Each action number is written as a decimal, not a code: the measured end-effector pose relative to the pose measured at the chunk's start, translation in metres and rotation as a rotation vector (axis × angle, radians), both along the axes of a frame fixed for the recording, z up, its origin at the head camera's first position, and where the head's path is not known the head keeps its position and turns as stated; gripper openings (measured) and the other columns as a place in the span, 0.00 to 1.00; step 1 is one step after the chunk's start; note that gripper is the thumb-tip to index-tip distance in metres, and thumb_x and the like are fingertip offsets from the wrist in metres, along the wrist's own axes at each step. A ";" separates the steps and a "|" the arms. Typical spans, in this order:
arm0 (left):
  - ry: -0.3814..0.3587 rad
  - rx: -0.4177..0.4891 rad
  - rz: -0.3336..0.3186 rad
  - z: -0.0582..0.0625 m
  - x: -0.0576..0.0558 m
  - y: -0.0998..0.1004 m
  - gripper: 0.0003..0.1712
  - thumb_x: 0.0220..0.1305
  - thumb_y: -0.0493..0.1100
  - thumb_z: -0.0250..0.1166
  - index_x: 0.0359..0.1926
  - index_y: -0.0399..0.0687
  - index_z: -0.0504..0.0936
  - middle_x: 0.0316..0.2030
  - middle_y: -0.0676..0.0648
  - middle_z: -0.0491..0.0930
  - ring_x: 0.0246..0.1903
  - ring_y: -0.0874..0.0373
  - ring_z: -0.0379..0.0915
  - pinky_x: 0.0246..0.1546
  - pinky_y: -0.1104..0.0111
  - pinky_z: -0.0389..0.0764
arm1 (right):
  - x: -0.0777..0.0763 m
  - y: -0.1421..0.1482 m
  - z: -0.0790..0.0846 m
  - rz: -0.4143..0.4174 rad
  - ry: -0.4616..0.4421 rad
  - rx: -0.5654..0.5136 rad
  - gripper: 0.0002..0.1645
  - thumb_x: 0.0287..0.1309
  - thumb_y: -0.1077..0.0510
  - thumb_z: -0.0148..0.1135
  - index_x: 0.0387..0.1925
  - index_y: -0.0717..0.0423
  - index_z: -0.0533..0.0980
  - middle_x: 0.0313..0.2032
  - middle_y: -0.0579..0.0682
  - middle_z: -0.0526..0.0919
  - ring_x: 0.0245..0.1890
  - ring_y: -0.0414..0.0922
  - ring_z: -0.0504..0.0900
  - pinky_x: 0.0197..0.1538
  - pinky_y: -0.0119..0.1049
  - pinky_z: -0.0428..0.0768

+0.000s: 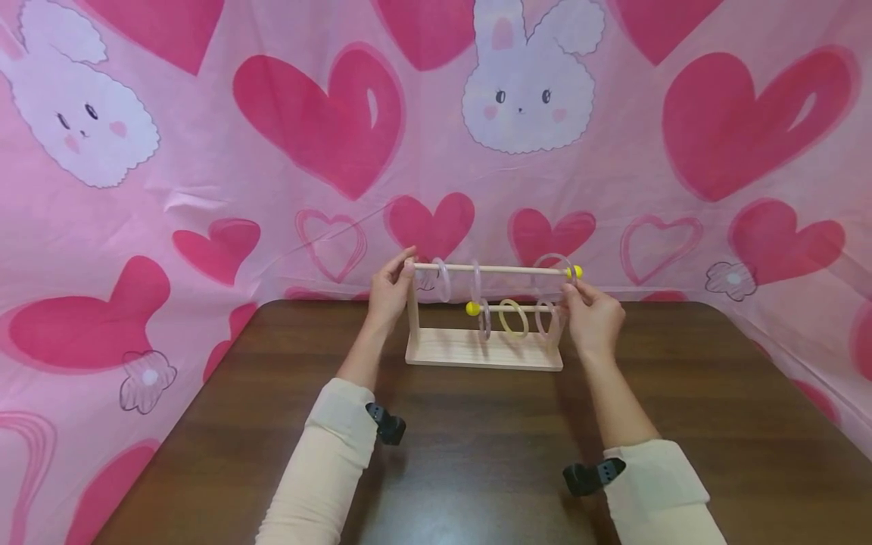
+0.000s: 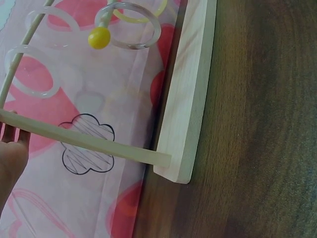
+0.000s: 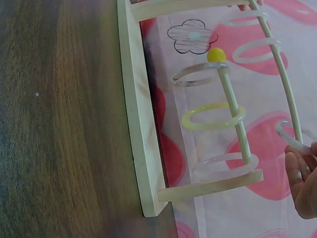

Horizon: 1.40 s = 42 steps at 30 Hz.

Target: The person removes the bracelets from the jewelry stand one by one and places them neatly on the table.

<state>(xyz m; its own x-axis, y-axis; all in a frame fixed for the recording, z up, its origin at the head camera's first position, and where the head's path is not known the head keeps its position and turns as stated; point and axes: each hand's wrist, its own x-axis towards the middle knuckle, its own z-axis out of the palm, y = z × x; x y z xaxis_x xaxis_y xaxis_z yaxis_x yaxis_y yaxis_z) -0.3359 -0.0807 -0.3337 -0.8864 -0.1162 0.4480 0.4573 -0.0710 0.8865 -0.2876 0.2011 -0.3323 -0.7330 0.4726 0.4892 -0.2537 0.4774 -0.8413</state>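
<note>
A pale wooden stand (image 1: pixel 436 347) has two posts, each bearing a horizontal rod tipped with a yellow ball. My left hand (image 1: pixel 388 295) grips the top of the left post, where the upper rod (image 1: pixel 507 269) begins. At that rod's ball end, my right hand (image 1: pixel 596 322) pinches a clear bangle (image 3: pixel 280 133); whether the bangle fully encircles the rod I cannot tell. Two translucent bangles hang farther left on the upper rod. From the lower rod hang a greyish bangle (image 3: pixel 195 69), a yellow bangle (image 3: pixel 188 121) and a pale pinkish bangle (image 3: pixel 198 166).
The stand rests toward the back of a dark brown wooden table (image 1: pixel 477 439). Behind it hangs a pink cloth (image 1: pixel 436 166) printed with hearts and rabbits. A small black camera (image 1: pixel 387 424) sits at the left wrist, another black camera (image 1: pixel 591 477) at the right.
</note>
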 end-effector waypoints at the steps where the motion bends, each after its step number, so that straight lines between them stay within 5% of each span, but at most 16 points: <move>1: 0.001 0.002 -0.002 0.000 0.000 0.000 0.20 0.65 0.34 0.55 0.58 0.33 0.72 0.53 0.29 0.71 0.55 0.48 0.68 0.56 0.66 0.69 | 0.000 0.001 -0.001 0.006 0.001 -0.023 0.16 0.56 0.60 0.63 0.43 0.68 0.79 0.32 0.64 0.82 0.18 0.18 0.70 0.25 0.13 0.72; 8: 0.001 0.013 -0.003 0.000 0.001 0.000 0.20 0.66 0.34 0.55 0.58 0.34 0.72 0.53 0.30 0.71 0.55 0.50 0.68 0.57 0.66 0.68 | -0.002 0.010 -0.004 0.082 0.038 -0.234 0.21 0.56 0.60 0.64 0.46 0.73 0.76 0.36 0.70 0.79 0.15 0.25 0.76 0.25 0.22 0.78; 13: 0.003 0.026 -0.009 -0.001 0.000 0.000 0.20 0.65 0.34 0.55 0.58 0.33 0.72 0.54 0.30 0.71 0.55 0.50 0.68 0.57 0.66 0.68 | -0.001 0.015 -0.004 0.078 0.022 -0.276 0.20 0.56 0.59 0.63 0.46 0.71 0.76 0.35 0.69 0.79 0.15 0.27 0.77 0.24 0.22 0.78; 21: 0.004 0.045 -0.007 -0.001 0.000 0.001 0.20 0.65 0.34 0.55 0.58 0.33 0.72 0.54 0.29 0.70 0.55 0.50 0.68 0.56 0.66 0.68 | 0.003 0.019 -0.003 0.086 -0.022 -0.375 0.20 0.57 0.60 0.63 0.47 0.69 0.76 0.30 0.58 0.83 0.17 0.30 0.79 0.27 0.25 0.79; 26: 0.001 0.039 -0.009 -0.001 0.000 0.000 0.20 0.65 0.35 0.56 0.58 0.33 0.72 0.54 0.30 0.71 0.55 0.49 0.69 0.56 0.66 0.69 | 0.005 0.019 -0.004 0.177 -0.034 -0.582 0.21 0.59 0.63 0.59 0.50 0.75 0.72 0.20 0.43 0.83 0.19 0.33 0.81 0.27 0.26 0.80; 28: 0.000 0.035 -0.006 -0.001 0.000 0.000 0.20 0.65 0.35 0.56 0.58 0.33 0.72 0.53 0.30 0.71 0.54 0.49 0.69 0.56 0.66 0.69 | 0.007 0.020 -0.004 0.226 -0.047 -0.694 0.21 0.60 0.65 0.57 0.51 0.77 0.71 0.20 0.44 0.83 0.19 0.36 0.82 0.27 0.26 0.80; 34: 0.005 0.038 -0.009 -0.001 -0.001 0.000 0.20 0.65 0.34 0.56 0.57 0.33 0.72 0.53 0.29 0.71 0.55 0.47 0.68 0.56 0.65 0.69 | 0.011 0.023 -0.004 0.320 -0.101 -0.938 0.07 0.60 0.66 0.56 0.36 0.68 0.77 0.25 0.52 0.85 0.21 0.41 0.83 0.28 0.30 0.81; 42: 0.002 0.040 -0.016 -0.001 -0.001 0.000 0.20 0.65 0.34 0.56 0.58 0.33 0.72 0.53 0.29 0.71 0.55 0.49 0.69 0.56 0.66 0.69 | 0.014 0.024 -0.006 0.400 -0.141 -0.977 0.08 0.61 0.66 0.55 0.28 0.62 0.79 0.28 0.53 0.85 0.25 0.43 0.84 0.31 0.31 0.82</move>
